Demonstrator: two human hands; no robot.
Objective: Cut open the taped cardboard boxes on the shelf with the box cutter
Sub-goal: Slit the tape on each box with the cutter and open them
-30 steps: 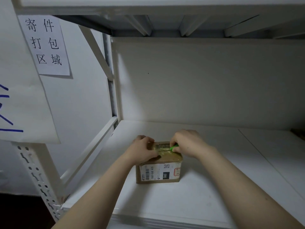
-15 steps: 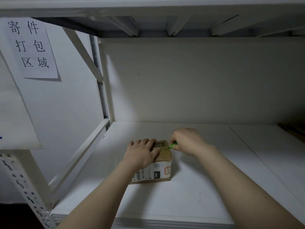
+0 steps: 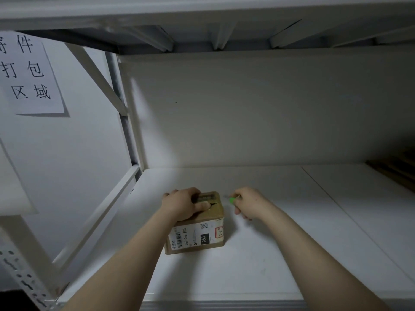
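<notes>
A small taped cardboard box (image 3: 199, 234) with a white shipping label on its front stands on the white shelf board (image 3: 258, 265). My left hand (image 3: 183, 204) lies over the box's top left, fingers curled over the far edge and thumb pressing the taped top. My right hand (image 3: 249, 204) is just right of the box and clear of it, gripping a green box cutter (image 3: 231, 200) whose tip points left toward the box's top right corner. A dark line runs across the tape on the box top.
The shelf's back panel (image 3: 258, 108) rises behind the box. A white upright and a diagonal brace (image 3: 98, 79) stand at the left. A paper sign (image 3: 29, 72) hangs on the left wall. Something brown (image 3: 399, 169) lies at the shelf's far right edge.
My right hand has drawn the cutter rightward off the box top and now sits beside it. My left hand has shifted further onto the top. The camera view moved left.
</notes>
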